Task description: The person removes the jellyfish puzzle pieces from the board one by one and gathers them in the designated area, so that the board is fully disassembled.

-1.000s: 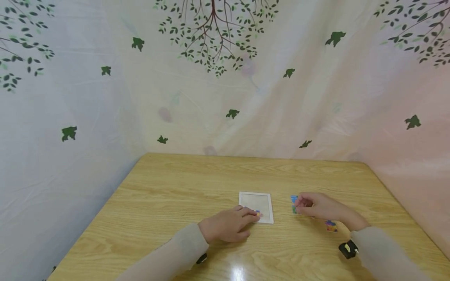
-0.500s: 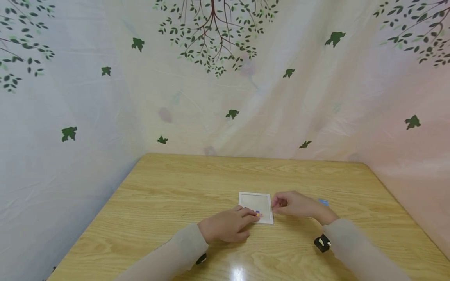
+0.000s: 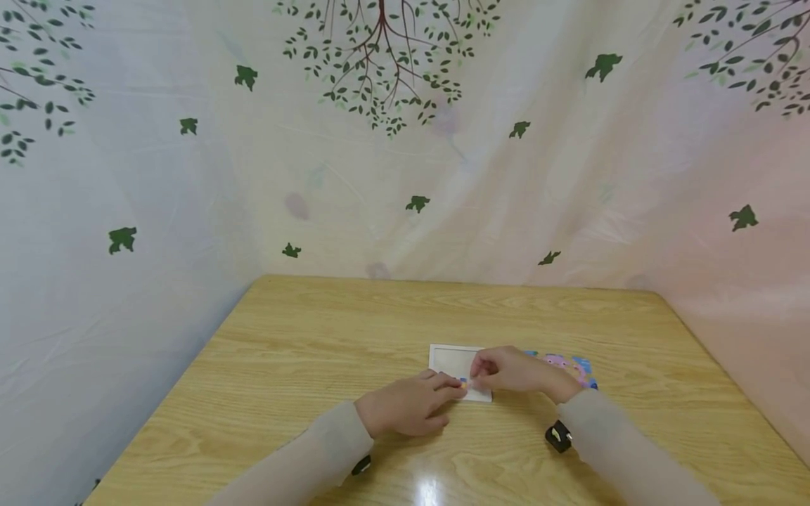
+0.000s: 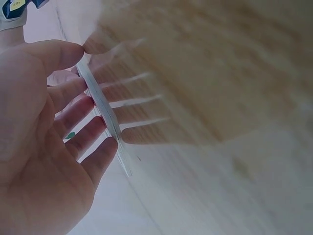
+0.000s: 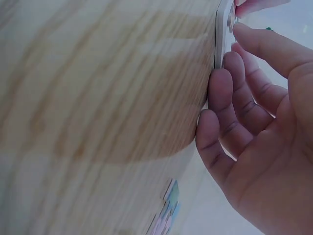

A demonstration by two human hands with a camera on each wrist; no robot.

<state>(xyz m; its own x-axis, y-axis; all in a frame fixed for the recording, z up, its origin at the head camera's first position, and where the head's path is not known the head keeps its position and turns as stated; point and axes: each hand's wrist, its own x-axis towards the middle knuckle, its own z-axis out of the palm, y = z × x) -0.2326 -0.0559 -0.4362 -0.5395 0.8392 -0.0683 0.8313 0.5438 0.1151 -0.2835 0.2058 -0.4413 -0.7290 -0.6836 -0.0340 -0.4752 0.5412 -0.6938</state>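
A shallow white square tray (image 3: 451, 347) lies flat on the table. My left hand (image 3: 408, 405) rests on its near left part, fingers extended; in the left wrist view the fingertips (image 4: 108, 147) lie along its edge. A small colourful puzzle piece (image 3: 464, 384) shows inside the tray by the left fingertips. Over the tray's right side, my right hand (image 3: 515, 370) has thumb and index finger together, pinching a small puzzle piece mostly hidden by the fingers. In the right wrist view, the right thumb (image 5: 254, 41) reaches over the tray's rim (image 5: 220, 36).
Several puzzle pieces (image 3: 585, 368), pink and blue, lie on the wooden table (image 3: 304, 330) right of the tray, partly hidden by the right wrist. A leaf-printed curtain (image 3: 354, 169) hangs behind and beside the table.
From the loose pieces, my right hand has moved left to the tray, and now its fingers are over the tray's right side. The left hand has stayed in place.
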